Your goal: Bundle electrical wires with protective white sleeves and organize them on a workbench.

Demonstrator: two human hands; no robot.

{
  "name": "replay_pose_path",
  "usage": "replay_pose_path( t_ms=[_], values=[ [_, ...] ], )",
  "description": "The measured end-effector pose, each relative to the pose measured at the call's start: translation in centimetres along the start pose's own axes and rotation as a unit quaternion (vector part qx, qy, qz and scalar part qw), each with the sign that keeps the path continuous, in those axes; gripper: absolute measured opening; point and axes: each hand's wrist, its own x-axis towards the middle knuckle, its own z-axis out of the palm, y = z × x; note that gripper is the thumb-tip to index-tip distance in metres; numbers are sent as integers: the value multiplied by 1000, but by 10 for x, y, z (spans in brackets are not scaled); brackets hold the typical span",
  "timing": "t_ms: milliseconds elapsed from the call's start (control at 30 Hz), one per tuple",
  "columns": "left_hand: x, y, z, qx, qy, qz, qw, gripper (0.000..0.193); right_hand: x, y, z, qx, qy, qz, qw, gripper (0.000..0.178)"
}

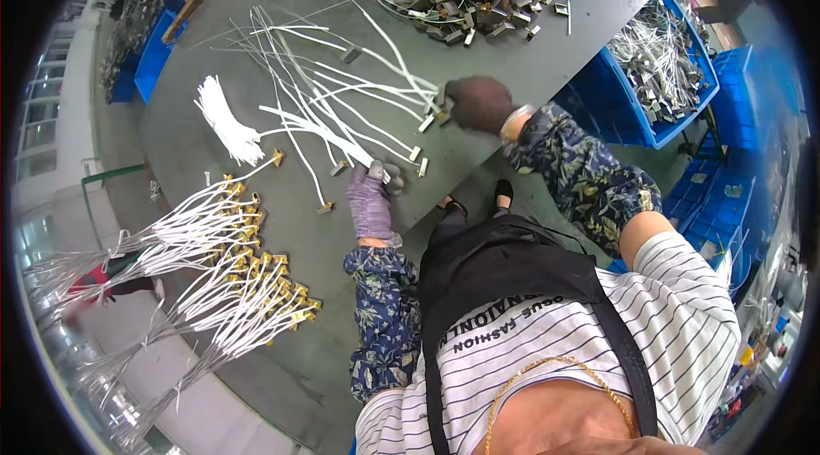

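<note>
Here, wires (pixel 367 78) slant leftward from the right hand (pixel 481 103), curled, hold unclear; beside them, left hand (pixel 372 201) clasps white tubes (pixel 337 141).

At the frame's centre, the gloved left hand (pixel 373 201) grips white tubes (pixel 337 143) over the grey worktop (pixel 175 131); the darker-gloved right hand (pixel 481 105) is at white-sleeved wires (pixel 418 90). Brass-tipped wires (pixel 243 297) lie lower left, a blue crate (pixel 628 109) upper right.

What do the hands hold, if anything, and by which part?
The left hand holds white tubes by their near end; the right hand is too blurred to tell.
</note>
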Motion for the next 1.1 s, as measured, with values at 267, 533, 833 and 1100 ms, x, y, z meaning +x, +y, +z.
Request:
replay_pose_path(
  t_ms=[267,533,833,1100],
  values=[
    [4,-10,-11,7,10,-6,1000,26,-8,-2,14,241,-122,-7,963,31],
    [-4,16,0,23,28,-15,999,32,76,-35,4,211,71,-65,973,28],
    [-20,33,-18,50,72,-38,995,29,157,-97,1,-49,-56,-167,983,38],
    [-14,31,-36,14,66,-34,997,27,180,-106,-7,23,-21,-125,992,40]
  ],
)
